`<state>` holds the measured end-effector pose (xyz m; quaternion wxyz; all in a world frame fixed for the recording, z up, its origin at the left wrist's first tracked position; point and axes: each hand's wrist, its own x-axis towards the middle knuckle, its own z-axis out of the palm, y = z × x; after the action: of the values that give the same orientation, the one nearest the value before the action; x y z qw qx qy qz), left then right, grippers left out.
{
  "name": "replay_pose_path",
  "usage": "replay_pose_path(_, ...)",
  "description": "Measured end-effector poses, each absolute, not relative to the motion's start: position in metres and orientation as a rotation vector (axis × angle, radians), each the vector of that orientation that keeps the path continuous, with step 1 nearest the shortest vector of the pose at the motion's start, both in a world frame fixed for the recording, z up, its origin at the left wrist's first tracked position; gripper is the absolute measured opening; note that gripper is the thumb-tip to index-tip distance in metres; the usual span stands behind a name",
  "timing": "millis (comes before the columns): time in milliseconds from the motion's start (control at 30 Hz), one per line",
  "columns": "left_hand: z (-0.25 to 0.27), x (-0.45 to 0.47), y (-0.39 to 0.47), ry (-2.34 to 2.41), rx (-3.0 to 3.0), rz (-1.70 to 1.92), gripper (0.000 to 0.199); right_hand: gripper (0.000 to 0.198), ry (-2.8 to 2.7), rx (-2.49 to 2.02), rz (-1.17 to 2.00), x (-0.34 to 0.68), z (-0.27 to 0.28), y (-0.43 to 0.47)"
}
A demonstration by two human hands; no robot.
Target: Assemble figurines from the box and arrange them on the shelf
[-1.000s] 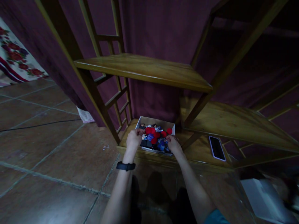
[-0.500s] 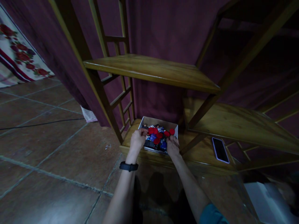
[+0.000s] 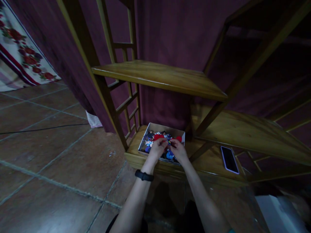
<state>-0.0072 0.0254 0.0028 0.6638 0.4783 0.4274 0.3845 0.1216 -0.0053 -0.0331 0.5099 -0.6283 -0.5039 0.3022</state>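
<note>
A shallow white box [image 3: 179,133] sits on the bottom shelf, full of small mixed pieces in red, blue, black and white. Some look like little figures, too small to name. My left hand [image 3: 158,147] is above the middle of the box, thumb and fingers pinched. Close to its fingertips, my right hand [image 3: 178,150] is also pinched, over the box's right half. A tiny bluish bit shows between the two sets of fingertips; its kind cannot be made out. Red pieces [image 3: 158,137] lie just behind my fingers, and the hands hide part of the contents.
The box stands on a wooden shelf unit [image 3: 155,73], with a board above it and an upright post to its right. A phone [image 3: 229,159] lies on the lower shelf. A purple curtain [image 3: 167,38] hangs behind. A black cable [image 3: 46,128] crosses the tiled floor.
Both hands have moved inward from the box's sides until their fingertips meet near its middle. The box's left side, with its pieces, is now more exposed.
</note>
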Motion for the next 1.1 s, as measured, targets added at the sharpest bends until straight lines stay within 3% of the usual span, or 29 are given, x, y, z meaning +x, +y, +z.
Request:
replay_pose_path(300,0.011,-0.019,0.030,0.972,0.689,0.914,0.030,0.030,-1.243,-1.603,0.711,0.121,-0.021,-0.008)
replay_pose_path(467,0.007,-0.027,0.040,1.012,0.682,0.908,0.037,0.026,-1.593,-2.118,0.516,0.129,-0.032,-0.015)
replay_pose_path(600,0.004,-0.029,0.043,0.996,0.672,0.879,0.039,0.040,-1.721,-2.350,0.520,0.123,-0.039,-0.018)
replay_pose_path(900,0.010,-0.030,0.043,1.015,0.615,0.880,0.029,0.027,-1.665,-2.358,0.587,0.125,-0.039,-0.015)
replay_pose_path(1100,0.015,-0.031,0.040,1.016,0.466,0.970,0.031,0.034,-1.512,-2.172,0.155,0.140,-0.029,-0.014)
